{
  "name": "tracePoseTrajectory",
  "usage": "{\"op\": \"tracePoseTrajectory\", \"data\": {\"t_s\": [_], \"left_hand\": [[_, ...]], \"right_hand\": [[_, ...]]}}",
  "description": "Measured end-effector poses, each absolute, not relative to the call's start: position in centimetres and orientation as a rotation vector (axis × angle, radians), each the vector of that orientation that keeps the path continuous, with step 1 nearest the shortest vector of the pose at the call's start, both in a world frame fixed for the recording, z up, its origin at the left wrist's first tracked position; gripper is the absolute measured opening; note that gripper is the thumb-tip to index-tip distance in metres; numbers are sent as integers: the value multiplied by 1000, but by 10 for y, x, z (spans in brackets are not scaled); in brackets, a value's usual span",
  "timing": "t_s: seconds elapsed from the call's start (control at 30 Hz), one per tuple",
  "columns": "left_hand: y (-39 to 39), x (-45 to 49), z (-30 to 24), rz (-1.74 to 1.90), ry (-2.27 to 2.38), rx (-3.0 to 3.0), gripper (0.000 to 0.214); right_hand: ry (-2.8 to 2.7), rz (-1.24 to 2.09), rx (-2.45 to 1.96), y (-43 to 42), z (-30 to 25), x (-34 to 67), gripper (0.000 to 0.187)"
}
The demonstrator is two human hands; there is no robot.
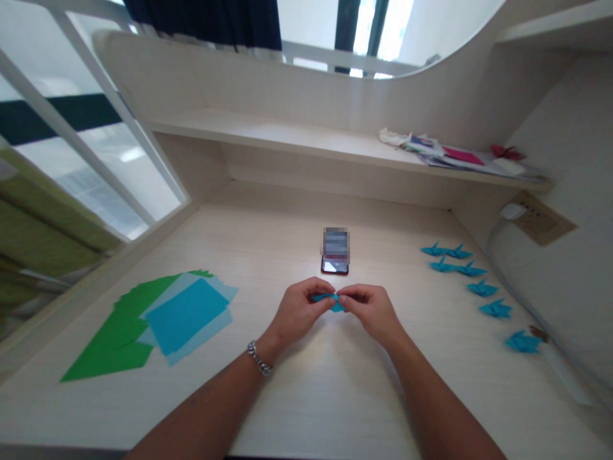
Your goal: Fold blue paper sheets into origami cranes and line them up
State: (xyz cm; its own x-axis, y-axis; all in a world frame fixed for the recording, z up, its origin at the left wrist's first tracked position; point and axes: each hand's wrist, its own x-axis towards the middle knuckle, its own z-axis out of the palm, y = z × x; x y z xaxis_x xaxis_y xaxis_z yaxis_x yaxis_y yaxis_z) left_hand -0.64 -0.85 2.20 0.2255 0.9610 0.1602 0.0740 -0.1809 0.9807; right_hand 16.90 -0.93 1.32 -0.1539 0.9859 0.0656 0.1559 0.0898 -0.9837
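Between my two hands is a small piece of folded blue paper (pixel 338 307), held just above the desk or against it; I cannot tell which. My left hand (pixel 302 308) pinches its left side between thumb and fingers. On its right side, the thumb and fingertips of my right hand (pixel 368 308) are closed on the same paper. My fingers hide most of its folds. A phone (pixel 335 250) lies on the desk just beyond my hands, its screen lit and partly blurred.
At left, blue paper sheets (pixel 188 315) overlap a fan of green sheets (pixel 112 342). Several folded blue paper cranes (pixel 482 288) line the right side. A grey cable (pixel 502 275) runs past them from a wall socket (pixel 546 218). Papers (pixel 460 156) rest on the shelf (pixel 287 135).
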Motion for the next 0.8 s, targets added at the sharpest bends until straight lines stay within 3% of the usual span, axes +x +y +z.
{"op": "tracePoseTrajectory", "data": {"t_s": [0.8], "left_hand": [[-9, -4, 21, 1100, 997, 1442, 19]], "right_hand": [[-1638, 1011, -1273, -15, 20, 168, 17]]}}
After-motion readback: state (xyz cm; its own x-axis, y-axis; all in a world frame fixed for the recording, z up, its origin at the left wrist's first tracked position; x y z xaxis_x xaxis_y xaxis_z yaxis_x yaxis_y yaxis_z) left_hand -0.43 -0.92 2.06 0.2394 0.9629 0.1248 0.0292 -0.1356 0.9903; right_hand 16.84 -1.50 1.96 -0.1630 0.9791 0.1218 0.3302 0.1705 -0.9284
